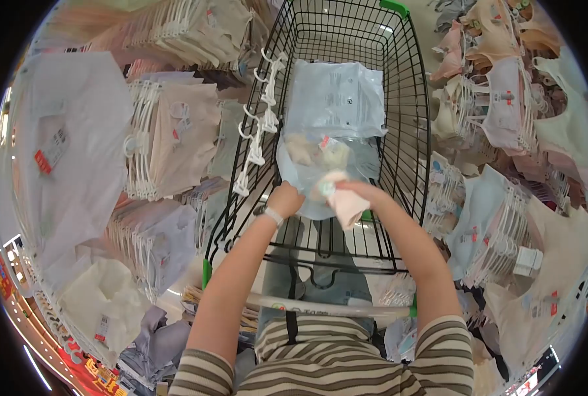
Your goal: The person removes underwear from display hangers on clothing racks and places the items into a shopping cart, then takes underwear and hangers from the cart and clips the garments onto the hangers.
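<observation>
1. Your left hand [287, 199], fingers curled, grips the near-left edge of the clear bag [295, 173], toward the cart [428, 132]'s near edge.
2. Your right hand [368, 193] clasps a pink garment [351, 206] above it.
3. Apparently bagging; this calls for a wide mouth.

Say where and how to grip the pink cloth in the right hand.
Pinch the pink cloth by its near end, probably best from the side of the cart handle: the right hand grips further up, leaving that end free.
</observation>
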A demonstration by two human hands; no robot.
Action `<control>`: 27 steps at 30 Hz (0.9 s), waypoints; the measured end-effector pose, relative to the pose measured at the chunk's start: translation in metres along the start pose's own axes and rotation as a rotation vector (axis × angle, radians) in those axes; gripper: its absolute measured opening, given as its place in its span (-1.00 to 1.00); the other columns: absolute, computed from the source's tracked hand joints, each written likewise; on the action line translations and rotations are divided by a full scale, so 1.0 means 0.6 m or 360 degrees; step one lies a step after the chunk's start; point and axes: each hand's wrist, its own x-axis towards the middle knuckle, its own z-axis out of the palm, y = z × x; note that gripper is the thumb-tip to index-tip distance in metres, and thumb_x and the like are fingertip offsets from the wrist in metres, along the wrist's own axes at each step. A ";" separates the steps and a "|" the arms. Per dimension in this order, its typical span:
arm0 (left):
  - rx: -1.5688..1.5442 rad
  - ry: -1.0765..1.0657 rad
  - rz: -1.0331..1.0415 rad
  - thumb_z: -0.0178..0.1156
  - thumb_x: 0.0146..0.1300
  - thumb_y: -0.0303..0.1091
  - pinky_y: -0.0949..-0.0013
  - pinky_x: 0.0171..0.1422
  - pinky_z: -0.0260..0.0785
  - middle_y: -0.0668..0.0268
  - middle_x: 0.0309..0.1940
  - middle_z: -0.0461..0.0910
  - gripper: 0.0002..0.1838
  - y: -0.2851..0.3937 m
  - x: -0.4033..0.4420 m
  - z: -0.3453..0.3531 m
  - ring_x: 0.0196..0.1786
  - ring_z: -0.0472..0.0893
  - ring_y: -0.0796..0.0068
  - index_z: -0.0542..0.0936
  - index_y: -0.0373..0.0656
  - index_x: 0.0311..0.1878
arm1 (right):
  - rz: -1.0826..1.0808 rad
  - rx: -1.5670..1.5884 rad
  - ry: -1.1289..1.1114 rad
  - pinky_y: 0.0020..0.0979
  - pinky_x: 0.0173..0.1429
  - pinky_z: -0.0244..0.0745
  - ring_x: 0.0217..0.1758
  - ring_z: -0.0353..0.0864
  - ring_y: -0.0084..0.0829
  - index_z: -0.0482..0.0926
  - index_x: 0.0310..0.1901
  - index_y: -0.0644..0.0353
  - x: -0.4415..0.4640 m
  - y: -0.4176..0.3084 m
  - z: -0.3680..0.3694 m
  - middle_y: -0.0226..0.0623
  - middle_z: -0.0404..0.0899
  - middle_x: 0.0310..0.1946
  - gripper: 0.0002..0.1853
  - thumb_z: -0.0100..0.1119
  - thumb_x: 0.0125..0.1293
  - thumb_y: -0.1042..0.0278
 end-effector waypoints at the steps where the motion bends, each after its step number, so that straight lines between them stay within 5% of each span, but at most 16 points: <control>1: -0.0057 0.0161 0.0070 0.16 0.13 -0.10 0.12 0.04 0.39 -0.12 -0.13 0.49 -0.58 0.003 -0.008 -0.005 -0.08 0.51 -0.07 0.61 -0.35 -0.21 | 0.0058 -0.0168 0.0015 -0.38 -0.20 0.60 -0.23 0.66 -0.36 0.39 0.09 0.32 0.015 -0.001 0.006 -0.08 0.61 -0.14 -0.53 0.09 0.29 0.13; 3: -0.0201 0.0517 0.0233 0.14 0.13 -0.36 0.13 0.02 0.39 -0.05 -0.14 0.45 -0.67 0.022 -0.033 -0.021 -0.09 0.49 -0.03 0.53 -0.36 -0.08 | 0.0183 -0.0503 0.0043 -0.39 -0.17 0.60 -0.22 0.66 -0.36 0.42 0.06 0.34 0.044 -0.001 0.017 -0.13 0.61 -0.15 -0.52 0.14 0.25 0.12; 6: -0.0226 0.0517 0.0288 0.06 0.12 -0.52 0.17 0.02 0.39 0.00 -0.08 0.42 -0.63 0.047 -0.058 -0.047 -0.07 0.48 -0.01 0.45 -0.36 0.03 | 0.0212 -0.0355 0.0086 -0.39 -0.15 0.60 -0.18 0.66 -0.37 0.41 0.07 0.34 0.097 0.006 0.010 -0.16 0.61 -0.15 -0.47 0.17 0.22 0.08; 10: -0.0294 0.0425 0.0328 -0.02 0.01 -0.73 0.18 -0.01 0.39 0.03 -0.08 0.43 -0.53 0.069 -0.077 -0.054 -0.08 0.51 0.01 0.44 -0.35 0.08 | -0.0374 0.0110 0.0402 -0.39 -0.11 0.55 -0.12 0.61 -0.37 0.38 0.13 0.31 0.244 0.044 -0.054 -0.21 0.57 -0.09 -0.44 0.07 0.29 -0.01; 13: -0.0281 0.0429 0.0409 -0.03 0.00 -0.74 0.19 -0.03 0.41 0.05 -0.05 0.41 -0.50 0.074 -0.076 -0.056 -0.09 0.51 0.03 0.42 -0.33 0.10 | -0.0562 -0.0571 0.1159 -0.41 -0.02 0.47 -0.05 0.54 -0.39 0.34 0.17 0.31 0.298 0.011 -0.056 -0.23 0.52 -0.07 -0.44 -0.02 0.36 -0.02; 16: -0.0323 0.0429 0.0444 -0.02 0.00 -0.73 0.20 -0.04 0.42 0.07 -0.06 0.42 -0.51 0.078 -0.068 -0.064 -0.09 0.51 0.05 0.43 -0.33 0.09 | -0.1173 0.0211 0.0601 -0.41 0.04 0.40 0.02 0.46 -0.39 0.29 0.22 0.34 0.428 0.048 -0.131 -0.21 0.48 -0.04 -0.42 -0.07 0.39 -0.01; 21: -0.0280 0.0466 0.0483 -0.01 0.00 -0.70 0.23 -0.06 0.42 0.11 -0.07 0.42 -0.52 0.067 -0.064 -0.060 -0.09 0.51 0.10 0.44 -0.32 0.08 | -0.1375 -0.1399 0.1261 -0.34 0.01 0.42 -0.01 0.50 -0.31 0.16 0.28 0.37 0.407 0.057 -0.059 -0.13 0.47 0.01 -0.36 -0.01 0.33 0.06; 27: -0.0039 0.0397 0.0278 0.15 0.02 -0.52 0.20 -0.05 0.42 0.09 0.02 0.39 -0.55 0.073 -0.081 -0.053 -0.06 0.49 0.10 0.45 -0.31 0.06 | -0.1277 -0.1775 0.1170 -0.27 -0.01 0.44 -0.09 0.54 -0.21 0.21 0.25 0.34 0.406 0.057 -0.066 -0.03 0.49 -0.02 -0.38 0.05 0.25 0.15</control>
